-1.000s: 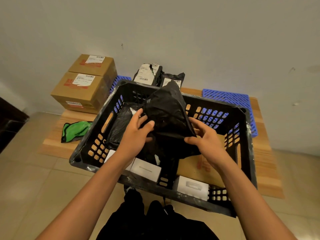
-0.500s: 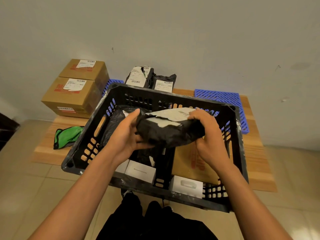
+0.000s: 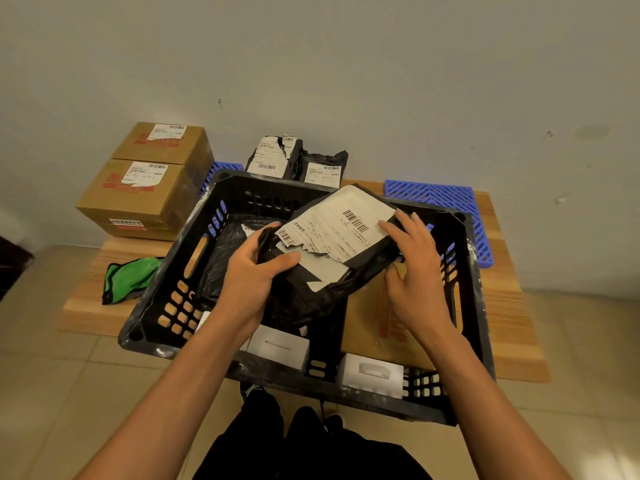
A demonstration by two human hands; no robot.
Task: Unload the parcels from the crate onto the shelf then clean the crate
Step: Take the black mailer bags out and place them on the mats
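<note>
The crate (image 3: 166,289), black and slotted, sits on a low wooden shelf (image 3: 114,251), its near edge overhanging the floor. Above it, both hands hold a black bag parcel (image 3: 332,251), label up. The left hand (image 3: 252,275) grips the parcel's near-left end, thumb curled over the top and fingers under. The right hand (image 3: 412,265) rests on the right end with fingers spread and nearly straight, steadying more than clamping.

To do this step well, I judge the soft bag wants support from beneath, since its loose plastic sags below the label and could snag on the crate rim. Lift it clear of the far wall, then set it label up beside the two black parcels (image 3: 298,161) already standing against the wall. The torn label should not be pulled further.

Still in the crate: a flat cardboard parcel (image 3: 374,327), another black bag (image 3: 225,258) at the left, and two small white boxes (image 3: 280,346) near the front wall. So unloading looks partly done, and cleaning has not begun.

The shelf lies on a tiled floor (image 3: 52,393) against a plain pale wall (image 3: 346,64). Two stacked cartons (image 3: 145,195) stand at its left rear, a blue plastic grid (image 3: 446,202) lies at the right rear, and a green cloth (image 3: 128,278) lies left of the crate, probably for wiping.
</note>
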